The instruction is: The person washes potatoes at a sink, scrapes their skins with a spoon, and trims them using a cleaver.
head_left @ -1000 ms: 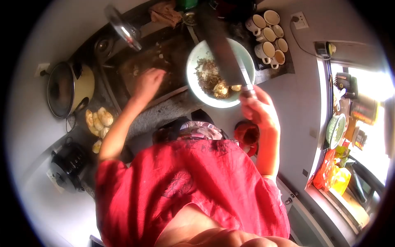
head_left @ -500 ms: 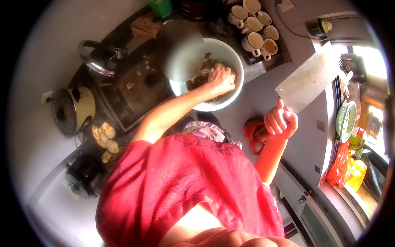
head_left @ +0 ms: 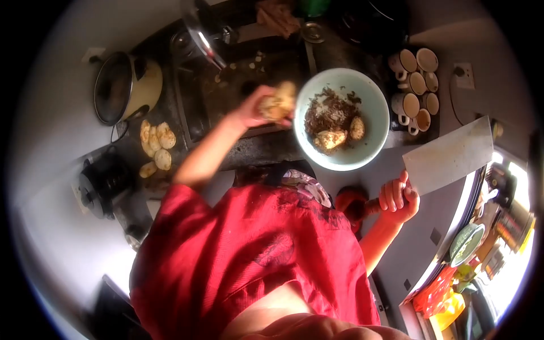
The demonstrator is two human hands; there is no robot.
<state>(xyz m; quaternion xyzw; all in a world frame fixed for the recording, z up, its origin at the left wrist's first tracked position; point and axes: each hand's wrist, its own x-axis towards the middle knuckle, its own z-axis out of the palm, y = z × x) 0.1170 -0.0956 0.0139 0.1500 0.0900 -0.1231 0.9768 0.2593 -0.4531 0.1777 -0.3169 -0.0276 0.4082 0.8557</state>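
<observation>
My left hand [head_left: 256, 107] is wrapped round a pale brown root piece [head_left: 278, 102], just left of a light green bowl [head_left: 378, 122]. Inside the bowl lie dark brown peelings [head_left: 331, 110] and two pale pieces, one of them a yellowish chunk [head_left: 330, 139]. On the right, my right hand [head_left: 399, 199] grips the handle of a wide cleaver [head_left: 450, 158], whose blade points up and to the right. Peeled pale pieces [head_left: 164, 136] lie on the counter at the left.
A sink [head_left: 195, 122] under a faucet [head_left: 203, 42] is behind my left hand. White mugs [head_left: 406, 105] stand right of the bowl. A cream cooker [head_left: 148, 85] and a black appliance [head_left: 102, 184] are at the left. A green basket [head_left: 467, 245] is at the far right.
My left hand has come out of the bowl, moving left with a root piece in it. The cleaver is still in my right hand, its blade tilted lower. The camera view has shifted.
</observation>
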